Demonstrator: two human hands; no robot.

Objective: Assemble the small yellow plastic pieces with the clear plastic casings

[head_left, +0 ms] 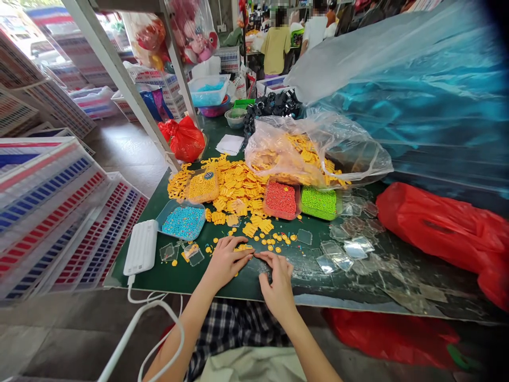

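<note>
Logging surfaces from my remote view. Middle of the bench: yellow pieces [238, 191] look like moulded plastic, smooth with a slight sheen. Right of them, clear plastic squares [353, 248] are glossy, with light glare. The bench mat [178, 278] is dark green, smooth, shiny where it catches light. Near left, the power bank [140, 246] is ribbed white plastic, matt. Far right, the red bag [437, 223] is thin creased film. Nearest me, the check cloth [234, 323] is matt woven fabric.

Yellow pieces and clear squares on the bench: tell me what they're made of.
The yellow pieces look like moulded plastic: opaque, slightly glossy, uniformly shaped. The clear squares look like thin transparent plastic, glossy with sharp glare, though glass remains possible.
</note>
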